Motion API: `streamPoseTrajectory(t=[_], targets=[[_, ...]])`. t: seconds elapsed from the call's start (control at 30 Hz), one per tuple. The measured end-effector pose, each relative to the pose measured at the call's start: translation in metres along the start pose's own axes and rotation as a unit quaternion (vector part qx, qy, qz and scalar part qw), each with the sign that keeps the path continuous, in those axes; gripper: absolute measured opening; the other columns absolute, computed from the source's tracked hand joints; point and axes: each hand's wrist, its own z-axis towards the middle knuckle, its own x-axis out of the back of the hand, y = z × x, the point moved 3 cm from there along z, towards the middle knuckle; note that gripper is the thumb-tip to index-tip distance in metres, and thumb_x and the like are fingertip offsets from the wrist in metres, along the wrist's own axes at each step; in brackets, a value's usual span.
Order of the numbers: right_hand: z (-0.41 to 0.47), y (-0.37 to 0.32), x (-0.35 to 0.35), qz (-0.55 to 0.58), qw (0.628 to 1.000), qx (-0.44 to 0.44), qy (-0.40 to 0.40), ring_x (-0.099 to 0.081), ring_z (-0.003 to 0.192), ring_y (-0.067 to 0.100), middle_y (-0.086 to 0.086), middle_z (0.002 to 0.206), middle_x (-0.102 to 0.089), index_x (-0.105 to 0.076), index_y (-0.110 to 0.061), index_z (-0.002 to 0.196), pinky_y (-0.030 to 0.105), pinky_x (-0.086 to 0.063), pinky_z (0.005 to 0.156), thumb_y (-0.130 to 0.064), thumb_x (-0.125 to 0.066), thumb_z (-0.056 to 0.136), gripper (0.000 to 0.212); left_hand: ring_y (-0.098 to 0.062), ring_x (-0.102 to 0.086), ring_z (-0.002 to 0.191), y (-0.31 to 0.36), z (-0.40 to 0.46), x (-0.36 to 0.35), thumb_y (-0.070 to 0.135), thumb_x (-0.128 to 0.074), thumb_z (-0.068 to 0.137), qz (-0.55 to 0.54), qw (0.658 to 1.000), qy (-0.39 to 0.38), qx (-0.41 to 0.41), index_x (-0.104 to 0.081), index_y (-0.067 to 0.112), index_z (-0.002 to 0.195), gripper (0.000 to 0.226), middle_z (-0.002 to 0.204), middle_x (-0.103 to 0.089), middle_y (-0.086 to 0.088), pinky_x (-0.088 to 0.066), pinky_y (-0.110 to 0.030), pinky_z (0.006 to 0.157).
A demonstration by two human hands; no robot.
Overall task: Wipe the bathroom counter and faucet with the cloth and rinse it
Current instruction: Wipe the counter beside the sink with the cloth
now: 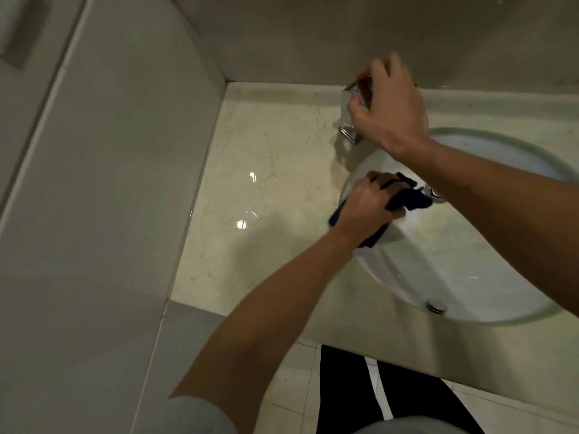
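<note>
My left hand [366, 208] grips a dark blue cloth [407, 198], bunched up over the left part of the white oval sink [470, 277]. Further back, my right hand [388, 104] covers the chrome faucet [351, 133] at the rear of the pale marble counter [266, 183], its fingers curled round the faucet handle. Most of the faucet is hidden under that hand. I cannot see any running water.
A grey tiled wall [109, 183] borders the counter on the left, another wall runs behind it. A chrome drain [435, 192] sits in the sink beside the cloth, and a chrome overflow cap [437, 306] near the front rim. Below are floor tiles and my dark trousers [344, 396].
</note>
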Motion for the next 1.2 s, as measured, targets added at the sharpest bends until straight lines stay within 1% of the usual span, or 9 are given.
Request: streamPoseTrajectory(t=[0.13,0.27,0.43,0.53,0.63,0.7,0.83,1.0,1.2], targets=[[0.001,0.002,0.002,0.009,1.0,0.01,-0.002,-0.054,0.112,0.027,0.012,0.123,-0.05,-0.055,-0.011,0.117,0.045,-0.054,0.088,-0.041,-0.052,0.094,0.039,-0.036,-0.063,0.107,0.013,-0.026,0.018,0.013,-0.076,0.074,-0.108,0.987,0.109,0.038,-0.074,0.002,0.114,0.042,0.116,-0.071,-0.014,-0.05,-0.042,0.093],[0.002,0.0,0.001,0.005,1.0,0.006,-0.007,-0.053,0.111,0.027,0.012,0.124,-0.05,-0.054,-0.011,0.118,0.045,-0.054,0.089,-0.042,-0.052,0.093,0.039,-0.031,-0.065,0.108,-0.026,-0.044,0.094,0.012,-0.07,0.078,-0.155,0.966,0.195,0.064,-0.072,0.0,0.116,0.04,0.117,-0.071,-0.014,-0.05,-0.042,0.098],[0.002,-0.002,0.002,0.01,1.0,0.002,-0.012,-0.052,0.11,0.027,0.013,0.123,-0.049,-0.053,-0.011,0.118,0.039,-0.049,0.084,-0.041,-0.052,0.093,0.039,-0.017,-0.067,0.106,-0.122,-0.058,0.196,0.008,-0.068,0.087,-0.117,0.971,0.163,0.133,-0.071,0.008,0.117,0.031,0.115,-0.07,-0.002,-0.05,-0.028,0.096],[0.001,-0.002,0.002,0.01,1.0,-0.002,-0.006,-0.053,0.108,0.029,0.013,0.121,-0.05,-0.054,-0.01,0.115,0.04,-0.049,0.083,-0.041,-0.051,0.091,0.039,-0.023,-0.065,0.112,-0.179,-0.065,0.219,0.022,-0.064,0.087,-0.029,0.984,0.105,0.139,-0.071,0.01,0.123,0.039,0.121,-0.07,-0.006,-0.049,-0.042,0.102],[0.002,-0.001,0.001,0.0,1.0,-0.005,-0.005,-0.054,0.107,0.029,0.013,0.121,-0.05,-0.054,-0.01,0.117,0.043,-0.051,0.084,-0.042,-0.051,0.091,0.041,-0.03,-0.062,0.121,-0.214,-0.074,0.203,0.032,-0.061,0.086,0.023,0.986,0.046,0.159,-0.068,0.009,0.13,0.051,0.133,-0.066,-0.013,-0.045,-0.045,0.109],[0.002,-0.001,-0.001,-0.001,1.0,-0.005,-0.008,-0.054,0.109,0.028,0.013,0.123,-0.05,-0.054,-0.011,0.119,0.04,-0.051,0.086,-0.043,-0.052,0.091,0.042,-0.031,-0.055,0.129,-0.223,-0.081,0.185,0.035,-0.06,0.088,0.051,0.982,0.042,0.179,-0.064,0.01,0.135,0.054,0.142,-0.058,-0.013,-0.041,-0.045,0.114],[0.002,-0.001,-0.001,0.013,1.0,-0.017,0.002,-0.055,0.11,0.025,0.01,0.123,-0.051,-0.055,-0.014,0.118,0.041,-0.052,0.087,-0.044,-0.051,0.088,0.043,-0.025,-0.041,0.139,-0.204,-0.089,0.157,0.037,-0.065,0.095,0.078,0.978,0.085,0.174,-0.055,0.016,0.145,0.055,0.152,-0.046,-0.008,-0.034,-0.035,0.118],[0.001,-0.003,-0.001,0.006,1.0,-0.02,-0.002,-0.054,0.112,0.026,0.012,0.126,-0.051,-0.054,-0.012,0.122,0.04,-0.052,0.09,-0.044,-0.05,0.089,0.047,-0.028,-0.045,0.136,-0.144,-0.103,0.113,0.041,-0.066,0.096,0.077,0.982,0.108,0.135,-0.058,0.014,0.141,0.053,0.147,-0.051,-0.009,-0.038,-0.037,0.115],[0.0,-0.003,0.0,0.011,1.0,-0.018,-0.009,-0.054,0.116,0.026,0.012,0.131,-0.05,-0.053,-0.012,0.126,0.038,-0.051,0.097,-0.044,-0.053,0.093,0.046,-0.035,-0.055,0.12,-0.017,-0.093,0.021,0.016,-0.078,0.081,-0.006,0.988,0.119,0.099,-0.068,0.007,0.128,0.049,0.133,-0.063,-0.014,-0.048,-0.046,0.102]])
